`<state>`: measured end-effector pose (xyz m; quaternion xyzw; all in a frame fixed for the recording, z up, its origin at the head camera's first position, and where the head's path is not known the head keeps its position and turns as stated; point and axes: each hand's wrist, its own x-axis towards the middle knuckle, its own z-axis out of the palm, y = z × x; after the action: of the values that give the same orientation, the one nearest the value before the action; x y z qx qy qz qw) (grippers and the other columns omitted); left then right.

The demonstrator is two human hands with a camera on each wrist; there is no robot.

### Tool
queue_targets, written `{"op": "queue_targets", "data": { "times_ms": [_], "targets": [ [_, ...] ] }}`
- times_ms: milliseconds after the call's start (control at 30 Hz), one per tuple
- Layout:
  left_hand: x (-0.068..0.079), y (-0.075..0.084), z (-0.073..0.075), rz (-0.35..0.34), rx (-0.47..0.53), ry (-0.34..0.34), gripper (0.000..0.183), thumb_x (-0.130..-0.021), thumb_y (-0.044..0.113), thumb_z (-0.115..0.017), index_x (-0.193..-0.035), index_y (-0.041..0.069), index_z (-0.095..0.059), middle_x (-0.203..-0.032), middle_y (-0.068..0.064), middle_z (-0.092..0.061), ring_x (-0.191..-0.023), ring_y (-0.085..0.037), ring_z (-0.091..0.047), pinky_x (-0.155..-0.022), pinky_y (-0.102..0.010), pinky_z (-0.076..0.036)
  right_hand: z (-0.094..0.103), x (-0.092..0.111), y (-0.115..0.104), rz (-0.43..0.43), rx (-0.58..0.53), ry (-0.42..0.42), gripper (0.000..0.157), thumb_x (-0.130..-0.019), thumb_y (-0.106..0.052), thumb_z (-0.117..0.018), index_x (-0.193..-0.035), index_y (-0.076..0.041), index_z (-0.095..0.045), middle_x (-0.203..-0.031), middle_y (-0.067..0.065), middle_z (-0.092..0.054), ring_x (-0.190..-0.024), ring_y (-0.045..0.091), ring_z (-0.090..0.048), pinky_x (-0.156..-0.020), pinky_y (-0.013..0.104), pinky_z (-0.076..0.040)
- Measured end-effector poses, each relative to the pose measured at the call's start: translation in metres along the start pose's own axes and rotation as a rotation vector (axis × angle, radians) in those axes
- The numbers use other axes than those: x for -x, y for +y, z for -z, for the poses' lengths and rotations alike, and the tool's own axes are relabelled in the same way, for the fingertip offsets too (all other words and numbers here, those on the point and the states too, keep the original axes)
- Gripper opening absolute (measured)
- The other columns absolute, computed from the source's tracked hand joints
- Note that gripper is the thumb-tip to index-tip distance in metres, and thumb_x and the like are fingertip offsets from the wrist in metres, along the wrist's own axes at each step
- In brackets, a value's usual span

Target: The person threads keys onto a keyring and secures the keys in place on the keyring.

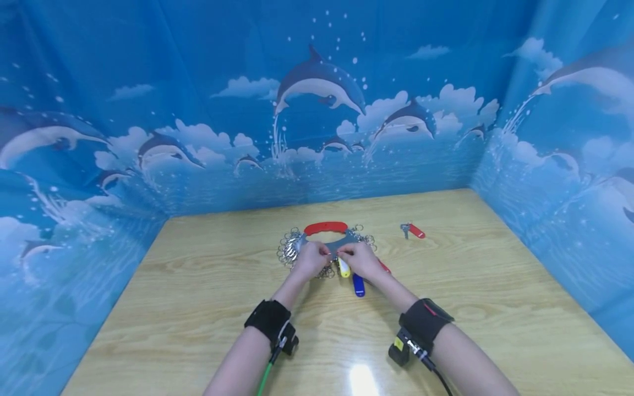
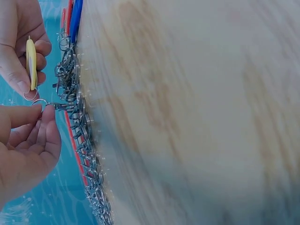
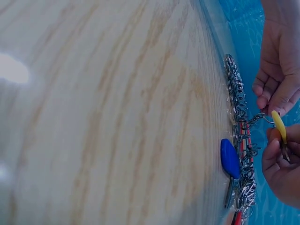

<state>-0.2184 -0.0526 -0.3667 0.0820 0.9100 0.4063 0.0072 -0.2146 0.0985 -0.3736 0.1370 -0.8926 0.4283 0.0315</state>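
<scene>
My left hand [image 1: 312,258] pinches a small metal ring at the near edge of a grey key-holder plate [image 1: 338,242] with a red handle [image 1: 326,227]. Right beside it, my right hand [image 1: 360,258] holds a yellow key tag [image 3: 279,125] between thumb and fingers. The tag's thin split ring [image 2: 31,95] meets the pinched ring between both hands. Many metal rings and clips [image 1: 289,247] fringe the plate. A blue key tag [image 1: 359,285] lies below my right hand, and a red tag [image 1: 384,266] shows partly behind that hand.
Farther right on the wooden table [image 1: 475,286] lies a separate red key tag [image 1: 417,231] with keys [image 1: 405,229]. A blue dolphin-print curtain [image 1: 317,165] stands along the table's back and sides.
</scene>
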Motion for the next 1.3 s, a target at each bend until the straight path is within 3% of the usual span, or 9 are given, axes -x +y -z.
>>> {"op": "queue_targets", "data": {
  "times_ms": [233,400,467,633,733,933,1100,1300],
  "targets": [
    [0.0023,0.0029,0.0014,0.006,0.018,0.002,0.005,-0.082,0.008,-0.066,-0.08,0.003,-0.066,-0.071,-0.003,-0.062,-0.062,-0.013,-0.054,-0.059,-0.025,-0.046,-0.0007,0.0003,-0.0014,0.003,0.005,0.026,0.01,-0.086,-0.008,-0.064,-0.094,-0.004,-0.069,-0.089,0.007,-0.068,-0.082,0.019,-0.062,-0.073,0.032,-0.05],
    [0.0026,0.0022,0.0016,0.022,0.021,-0.006,0.01,-0.084,0.013,-0.067,-0.078,0.005,-0.067,-0.07,-0.002,-0.062,-0.058,-0.011,-0.051,-0.053,-0.022,-0.043,-0.0016,-0.0005,-0.0029,0.008,0.003,0.05,0.008,-0.085,-0.007,-0.063,-0.091,-0.002,-0.066,-0.08,0.005,-0.065,-0.07,0.014,-0.059,-0.064,0.027,-0.048],
    [0.0016,0.0009,0.0013,0.039,0.093,-0.025,0.012,-0.084,0.013,-0.067,-0.08,0.003,-0.068,-0.068,-0.003,-0.061,-0.056,-0.01,-0.052,-0.052,-0.022,-0.045,-0.0015,-0.0006,-0.0034,0.005,0.0,0.054,0.008,-0.086,-0.007,-0.063,-0.091,-0.002,-0.066,-0.079,0.005,-0.065,-0.068,0.014,-0.059,-0.063,0.026,-0.048],
    [-0.0006,-0.0012,0.0013,0.064,0.394,-0.15,0.014,-0.087,0.003,-0.061,-0.093,-0.009,-0.066,-0.07,-0.011,-0.064,-0.061,-0.016,-0.063,-0.059,-0.029,-0.054,-0.0014,-0.0012,-0.0029,0.008,0.013,0.058,0.007,-0.086,-0.007,-0.063,-0.09,-0.002,-0.066,-0.079,0.005,-0.065,-0.068,0.013,-0.059,-0.062,0.026,-0.048],
    [-0.0004,-0.003,0.0015,0.048,0.455,-0.214,0.018,-0.09,0.001,-0.056,-0.099,-0.013,-0.063,-0.073,-0.015,-0.065,-0.065,-0.02,-0.066,-0.063,-0.032,-0.055,-0.0018,-0.0012,-0.0017,0.012,0.021,0.056,0.007,-0.086,-0.006,-0.062,-0.09,-0.002,-0.066,-0.08,0.005,-0.065,-0.07,0.014,-0.059,-0.062,0.026,-0.048],
    [0.0002,-0.0045,0.0001,-0.004,0.354,-0.226,0.019,-0.092,0.002,-0.053,-0.098,-0.012,-0.064,-0.075,-0.015,-0.065,-0.069,-0.023,-0.066,-0.063,-0.03,-0.054,-0.001,0.001,0.0015,0.049,-0.008,0.054,0.007,-0.087,-0.006,-0.061,-0.089,-0.002,-0.066,-0.082,0.006,-0.066,-0.071,0.015,-0.06,-0.062,0.027,-0.049],
    [0.0012,-0.0026,0.0011,-0.046,0.158,-0.17,0.016,-0.09,0.006,-0.055,-0.089,-0.002,-0.069,-0.068,-0.006,-0.065,-0.064,-0.019,-0.065,-0.058,-0.027,-0.053,-0.0003,0.0014,0.0009,0.069,-0.011,0.056,0.006,-0.086,-0.007,-0.062,-0.089,-0.003,-0.066,-0.08,0.004,-0.065,-0.07,0.014,-0.059,-0.063,0.028,-0.049],
    [0.0016,-0.0028,0.0024,-0.138,-0.05,-0.131,0.014,-0.083,0.008,-0.056,-0.082,0.007,-0.07,-0.059,0.002,-0.061,-0.052,-0.013,-0.056,-0.045,-0.022,-0.042,-0.0008,0.0013,0.002,0.074,0.02,0.027,0.007,-0.087,-0.008,-0.062,-0.092,-0.005,-0.067,-0.08,0.001,-0.064,-0.071,0.013,-0.058,-0.064,0.027,-0.048]
  ]
}}
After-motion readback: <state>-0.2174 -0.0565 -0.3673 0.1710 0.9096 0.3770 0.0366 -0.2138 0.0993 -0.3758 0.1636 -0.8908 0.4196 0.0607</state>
